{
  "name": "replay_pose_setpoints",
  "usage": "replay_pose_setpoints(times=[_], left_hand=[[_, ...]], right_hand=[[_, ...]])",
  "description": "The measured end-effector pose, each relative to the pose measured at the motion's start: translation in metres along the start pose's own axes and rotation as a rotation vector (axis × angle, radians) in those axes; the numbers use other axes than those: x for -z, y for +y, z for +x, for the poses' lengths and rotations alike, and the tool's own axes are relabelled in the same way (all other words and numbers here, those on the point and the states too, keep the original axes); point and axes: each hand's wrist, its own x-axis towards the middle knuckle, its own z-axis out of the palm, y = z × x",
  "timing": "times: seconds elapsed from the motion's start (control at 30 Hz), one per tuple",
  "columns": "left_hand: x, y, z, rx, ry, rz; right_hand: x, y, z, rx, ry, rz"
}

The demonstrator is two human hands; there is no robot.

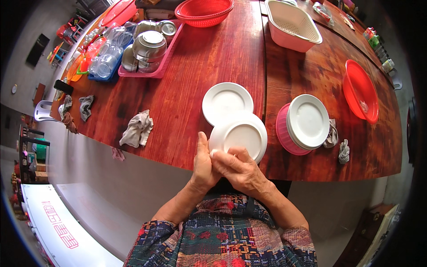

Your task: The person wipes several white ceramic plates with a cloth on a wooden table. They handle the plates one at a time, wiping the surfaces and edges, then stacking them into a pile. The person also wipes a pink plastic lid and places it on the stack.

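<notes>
A white plate (pixel 242 133) is tilted near the table's front edge with its underside and foot ring facing up. My left hand (pixel 204 167) holds it at the left rim, thumb pointing up. My right hand (pixel 241 172) grips its near edge, fingers curled over the underside. Just beyond, partly hidden by it, a second white plate (pixel 227 100) lies face up on the wooden table (pixel 213 63). To the right, a stack of white plates (pixel 307 120) rests on a pink plastic container (pixel 283 133).
Crumpled cloths (pixel 137 128) lie on the left and beside the stack. A pink tray (pixel 141 74) holds metal bowls, next to a blue tray (pixel 103 78) of clear cups. Red basins (pixel 360 91), a red colander (pixel 204 13) and a pale basket (pixel 293 30) stand farther out.
</notes>
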Motion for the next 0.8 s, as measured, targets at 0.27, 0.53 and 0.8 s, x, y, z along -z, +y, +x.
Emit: replay_pose_setpoints(times=[0.27,0.53,0.8], left_hand=[[-0.005,-0.004,-0.004,0.010,-0.039,-0.018],[0.000,-0.017,-0.004,-0.053,0.080,0.017],[-0.006,-0.007,-0.003,-0.055,0.018,0.040]], right_hand=[[-0.004,0.008,0.018,-0.095,0.190,-0.036],[0.005,0.032,0.026,-0.296,0.321,-0.271],[0.014,0.043,0.000,-0.559,0.370,-0.318]])
